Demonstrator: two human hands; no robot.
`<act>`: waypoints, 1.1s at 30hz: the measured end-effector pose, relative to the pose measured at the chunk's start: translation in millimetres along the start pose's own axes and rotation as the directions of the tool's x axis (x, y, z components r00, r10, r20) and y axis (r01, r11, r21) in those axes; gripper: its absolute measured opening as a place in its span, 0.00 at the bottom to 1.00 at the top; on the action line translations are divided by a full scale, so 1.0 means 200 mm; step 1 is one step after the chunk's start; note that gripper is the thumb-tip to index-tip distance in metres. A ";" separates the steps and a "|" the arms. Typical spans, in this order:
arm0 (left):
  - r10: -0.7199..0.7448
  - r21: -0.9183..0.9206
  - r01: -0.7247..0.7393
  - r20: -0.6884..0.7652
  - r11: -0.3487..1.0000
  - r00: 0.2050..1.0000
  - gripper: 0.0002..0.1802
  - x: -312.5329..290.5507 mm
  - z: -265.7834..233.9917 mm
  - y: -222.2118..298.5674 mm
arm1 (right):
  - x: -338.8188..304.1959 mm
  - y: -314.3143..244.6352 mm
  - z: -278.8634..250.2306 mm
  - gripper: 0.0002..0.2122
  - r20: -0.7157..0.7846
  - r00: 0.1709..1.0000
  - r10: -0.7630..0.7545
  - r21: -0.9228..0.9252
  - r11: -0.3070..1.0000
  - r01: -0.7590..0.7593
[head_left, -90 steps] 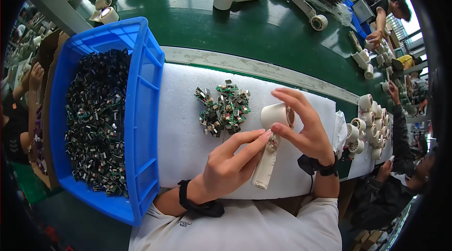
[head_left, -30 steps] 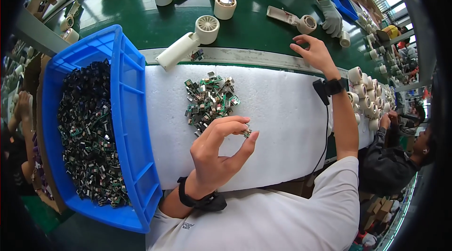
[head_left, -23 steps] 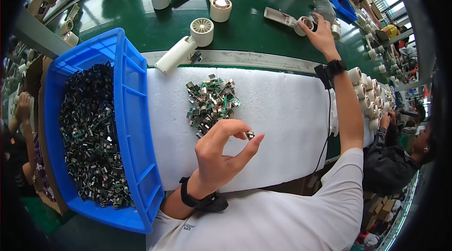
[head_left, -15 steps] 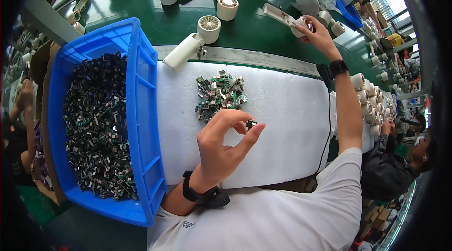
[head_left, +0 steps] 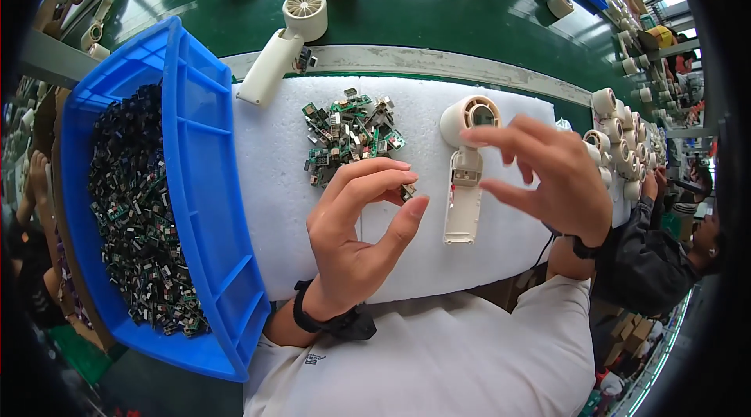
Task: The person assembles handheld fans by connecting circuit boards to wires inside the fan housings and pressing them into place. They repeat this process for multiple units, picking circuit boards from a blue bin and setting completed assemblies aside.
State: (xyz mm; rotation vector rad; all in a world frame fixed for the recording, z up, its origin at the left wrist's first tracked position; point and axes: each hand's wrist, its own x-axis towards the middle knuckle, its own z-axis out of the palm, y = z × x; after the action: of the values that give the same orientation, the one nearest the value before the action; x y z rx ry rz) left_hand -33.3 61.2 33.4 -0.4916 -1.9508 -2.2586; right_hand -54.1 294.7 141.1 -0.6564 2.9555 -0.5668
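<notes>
Between the fingertips of my left hand (head_left: 352,237) is a small circuit board (head_left: 407,192), mostly covered by the fingers. A cream handheld fan (head_left: 462,217) lies on the white foam sheet (head_left: 422,260), its round head away from me and its handle casing uncovered, showing the inside. My right hand (head_left: 559,182) hovers over the fan's right side with thumb and fingers apart; whether the index fingertip touches the head cannot be made out. Beyond my left hand sits a loose pile of small green circuit boards (head_left: 352,131).
A blue crate (head_left: 207,159) full of small circuit boards stands at the left. Several cream fans, one of them a fan with a spoked grille (head_left: 305,16), lie on the green conveyor belt (head_left: 415,18). Stacked fan heads (head_left: 614,131) and a seated person (head_left: 649,276) are at the right.
My right hand has brought a fan from the belt onto the foam sheet and let go of it. My left hand still pinches the circuit board. The co-worker's gloved hand has left the view.
</notes>
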 end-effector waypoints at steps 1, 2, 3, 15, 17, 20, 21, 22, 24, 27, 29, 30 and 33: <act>-0.022 0.001 0.022 0.016 1.000 1.000 0.12 0.00 0.00 0.01 | -0.01 -0.01 0.04 0.28 0.111 0.994 0.002 0.015 1.000 -0.003; -0.045 0.003 0.045 0.033 0.999 0.998 0.12 0.00 0.00 0.01 | -0.03 -0.03 0.08 0.26 0.221 0.975 0.001 0.031 0.999 -0.008; -0.067 0.007 0.067 0.049 0.998 0.997 0.12 -0.01 0.00 0.02 | -0.03 -0.03 0.11 0.24 0.327 0.945 -0.004 0.048 0.999 -0.013; -0.124 0.282 -0.014 0.463 0.959 0.878 0.13 -0.02 0.05 0.01 | 0.00 0.15 0.33 0.15 -0.052 0.982 -0.184 0.128 0.973 0.189; -0.126 0.278 -0.008 0.464 0.961 0.877 0.13 -0.02 0.06 0.01 | 0.01 0.14 0.33 0.14 -0.074 0.985 -0.157 0.133 0.977 0.166; -0.124 0.258 0.000 0.465 0.966 0.877 0.14 -0.01 0.07 0.00 | 0.01 0.14 0.34 0.12 -0.113 0.988 -0.102 0.134 0.984 0.117; -0.129 0.249 0.011 0.462 0.968 0.878 0.14 -0.01 0.07 0.00 | 0.01 0.14 0.36 0.11 -0.171 0.980 -0.106 0.142 0.981 0.131; -0.135 0.243 0.023 0.455 0.970 0.880 0.14 -0.01 0.07 0.01 | 0.01 0.14 0.38 0.10 -0.228 0.967 -0.112 0.150 0.977 0.149; -0.145 0.244 0.036 0.446 0.969 0.883 0.14 -0.01 0.07 0.01 | 0.01 0.14 0.39 0.09 -0.286 0.951 -0.120 0.162 0.972 0.171; -0.098 0.220 0.017 0.363 0.975 0.927 0.16 0.00 0.05 0.02 | 0.01 0.14 0.38 0.08 -0.261 0.955 -0.141 0.104 0.979 0.173; -0.088 0.203 0.027 0.294 0.979 0.952 0.16 -0.01 0.05 0.01 | 0.00 0.14 0.36 0.08 -0.235 0.958 -0.161 0.154 0.968 0.201; -0.076 0.179 0.036 0.224 0.983 0.972 0.17 -0.02 0.05 0.00 | -0.01 0.14 0.35 0.08 -0.207 0.961 -0.180 0.200 0.954 0.222; -0.076 0.163 0.049 0.159 0.985 0.984 0.18 -0.03 0.04 -0.01 | -0.01 0.13 0.36 0.07 -0.153 0.964 -0.215 0.271 0.929 0.251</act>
State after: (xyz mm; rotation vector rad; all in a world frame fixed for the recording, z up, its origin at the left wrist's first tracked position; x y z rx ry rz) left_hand -27.6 68.8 30.4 -0.6240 -2.2343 -2.1355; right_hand -52.4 292.9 65.5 -0.9767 2.8297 -1.0699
